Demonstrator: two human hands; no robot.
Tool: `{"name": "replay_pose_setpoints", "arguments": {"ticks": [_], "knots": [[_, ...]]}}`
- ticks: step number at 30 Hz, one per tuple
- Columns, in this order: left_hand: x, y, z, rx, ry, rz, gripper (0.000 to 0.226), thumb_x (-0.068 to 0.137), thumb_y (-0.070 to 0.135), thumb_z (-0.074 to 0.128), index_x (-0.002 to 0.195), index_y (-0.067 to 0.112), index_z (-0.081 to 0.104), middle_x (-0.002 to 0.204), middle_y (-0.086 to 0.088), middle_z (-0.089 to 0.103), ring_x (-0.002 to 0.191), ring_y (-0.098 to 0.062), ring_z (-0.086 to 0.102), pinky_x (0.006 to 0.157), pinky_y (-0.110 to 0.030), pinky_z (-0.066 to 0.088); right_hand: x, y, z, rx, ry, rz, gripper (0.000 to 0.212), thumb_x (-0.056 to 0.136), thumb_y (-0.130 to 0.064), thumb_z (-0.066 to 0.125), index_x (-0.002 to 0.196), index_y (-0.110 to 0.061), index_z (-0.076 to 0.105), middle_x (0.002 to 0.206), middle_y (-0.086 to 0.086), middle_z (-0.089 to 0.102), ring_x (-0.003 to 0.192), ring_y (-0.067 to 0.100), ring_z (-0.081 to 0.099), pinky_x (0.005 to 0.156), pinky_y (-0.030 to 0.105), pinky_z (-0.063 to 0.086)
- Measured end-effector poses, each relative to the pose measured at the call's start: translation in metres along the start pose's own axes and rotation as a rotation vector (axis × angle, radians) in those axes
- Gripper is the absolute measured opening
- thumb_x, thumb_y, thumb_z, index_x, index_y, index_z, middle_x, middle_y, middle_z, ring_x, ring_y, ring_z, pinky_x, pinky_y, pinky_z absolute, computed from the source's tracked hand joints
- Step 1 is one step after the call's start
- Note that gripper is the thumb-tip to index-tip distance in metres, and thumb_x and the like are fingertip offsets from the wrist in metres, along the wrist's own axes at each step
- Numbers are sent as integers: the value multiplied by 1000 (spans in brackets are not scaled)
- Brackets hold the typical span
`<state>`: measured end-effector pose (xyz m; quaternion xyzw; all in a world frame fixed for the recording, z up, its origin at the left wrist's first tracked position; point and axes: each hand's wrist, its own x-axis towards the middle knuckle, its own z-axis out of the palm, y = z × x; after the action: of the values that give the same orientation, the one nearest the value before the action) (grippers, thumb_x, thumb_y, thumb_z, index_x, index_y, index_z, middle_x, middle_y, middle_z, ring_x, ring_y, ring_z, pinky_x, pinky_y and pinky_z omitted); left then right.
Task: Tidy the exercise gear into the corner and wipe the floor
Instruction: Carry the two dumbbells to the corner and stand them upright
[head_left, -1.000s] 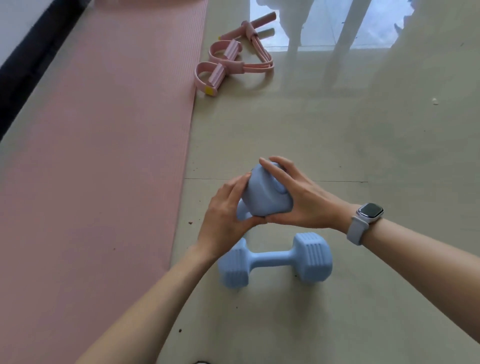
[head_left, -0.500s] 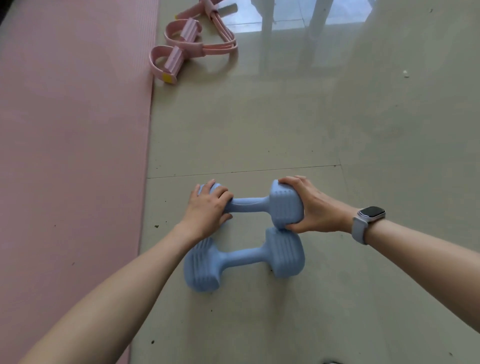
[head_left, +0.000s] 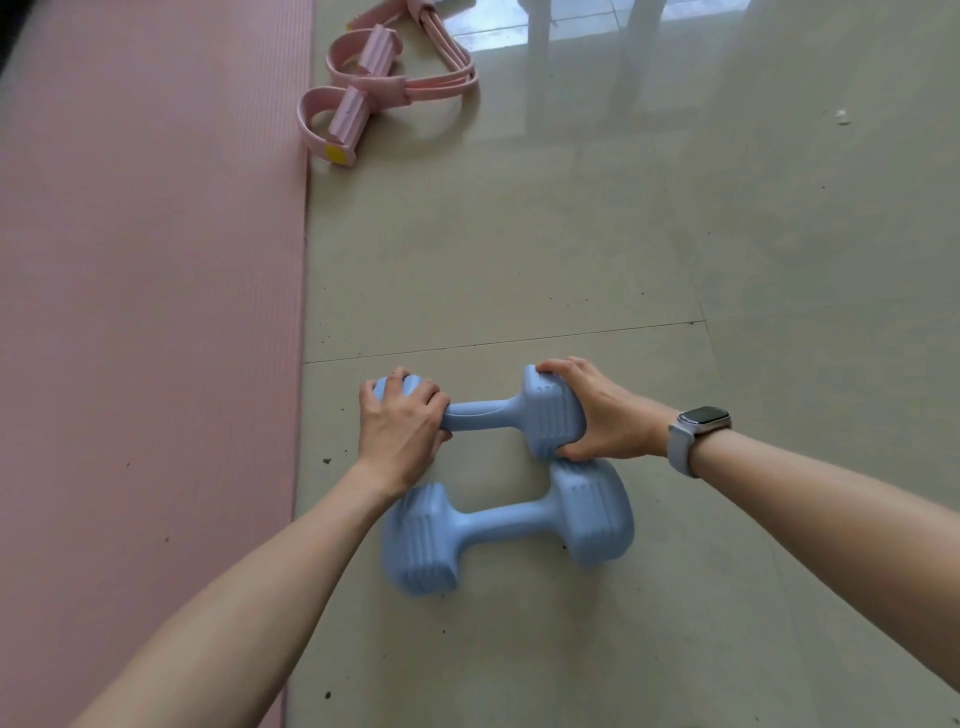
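Two light blue dumbbells lie side by side on the beige tiled floor. The far dumbbell (head_left: 498, 413) lies crosswise; my left hand (head_left: 402, 421) grips its left head and my right hand (head_left: 602, 415) grips its right head, which touches the near one. The near dumbbell (head_left: 506, 525) lies free just below it. A pink pedal resistance band (head_left: 374, 88) lies on the floor at the top, next to the pink exercise mat (head_left: 145, 312) that covers the left side.
Small dark crumbs and specks dot the floor (head_left: 727, 234) around the dumbbells. A white scrap (head_left: 842, 115) lies at the upper right. Reflections of furniture legs show in the glossy tiles at the top.
The far dumbbell, held up on end a second ago, has been lowered flat onto the floor beside the other one. Both hands stay on its heads.
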<state>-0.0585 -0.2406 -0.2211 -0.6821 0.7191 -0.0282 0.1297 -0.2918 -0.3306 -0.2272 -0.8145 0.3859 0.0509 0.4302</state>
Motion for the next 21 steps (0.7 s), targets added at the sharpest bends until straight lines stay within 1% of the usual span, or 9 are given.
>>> {"name": "replay_pose_setpoints", "arguments": {"ticks": [4, 6, 8, 9, 12, 15, 16, 18, 21], "knots": [[-1, 0, -1, 1, -21, -14, 37, 40, 31, 89, 66, 19, 66, 73, 4, 66, 85, -31, 66, 68, -46, 50, -4, -1, 5, -37, -2, 9, 87, 71, -27, 70, 141, -24, 19, 144, 6, 21, 126, 32, 40, 103, 44, 41], [0, 2, -1, -3, -20, -26, 36, 41, 29, 88, 68, 17, 67, 76, 1, 67, 94, -34, 66, 76, -60, 48, -15, -15, 11, -233, 207, -71, 70, 78, -23, 61, 140, -16, 29, 148, 17, 24, 136, 36, 29, 110, 48, 33], [3, 6, -1, 16, 4, -9, 39, 48, 35, 85, 77, 16, 67, 81, -1, 69, 105, -36, 63, 86, -71, 37, -29, -35, 26, -367, 483, -263, 49, 77, -16, 53, 125, -10, 47, 134, 21, 48, 124, 36, 44, 104, 49, 39], [5, 9, 1, 29, 29, 14, 44, 51, 39, 83, 84, 15, 67, 82, -1, 70, 108, -34, 63, 89, -71, 35, -36, -45, 39, -353, 518, -349, 42, 75, -11, 52, 116, -8, 52, 123, 19, 57, 114, 34, 52, 99, 45, 44], [17, 15, 6, -16, 80, 130, 63, 48, 46, 85, 98, 10, 67, 80, -2, 71, 87, -24, 70, 90, -51, 48, -50, -66, 86, -331, 343, -385, 41, 66, -3, 58, 107, -5, 57, 104, 11, 64, 93, 27, 61, 77, 34, 53], [34, 22, 11, -117, 29, 191, 68, 42, 47, 88, 97, 12, 69, 74, 0, 70, 61, -18, 67, 59, -24, 53, -40, -67, 117, -467, 219, -239, 49, 55, -7, 67, 104, -4, 58, 87, 6, 65, 75, 23, 64, 64, 29, 54], [38, 23, 10, -140, 10, 187, 64, 49, 46, 86, 100, 12, 68, 76, -1, 69, 63, -20, 67, 55, -23, 50, -36, -67, 121, -496, 179, -199, 44, 54, -10, 68, 98, -7, 61, 78, 2, 64, 66, 20, 63, 58, 27, 51], [45, 27, 6, -236, -66, 178, 50, 78, 43, 67, 114, 9, 56, 97, -8, 65, 86, -28, 64, 70, -33, 49, -27, -71, 121, -593, 82, -144, 28, 49, -17, 72, 75, -16, 61, 58, -2, 59, 48, 17, 58, 45, 23, 36], [50, 29, 7, -269, -163, 136, 45, 94, 43, 42, 121, 8, 44, 113, -13, 56, 104, -32, 55, 83, -39, 40, -21, -72, 120, -626, -41, -33, 37, 31, -25, 81, 52, -22, 51, 42, -2, 50, 33, 13, 49, 45, 20, 17]]}}
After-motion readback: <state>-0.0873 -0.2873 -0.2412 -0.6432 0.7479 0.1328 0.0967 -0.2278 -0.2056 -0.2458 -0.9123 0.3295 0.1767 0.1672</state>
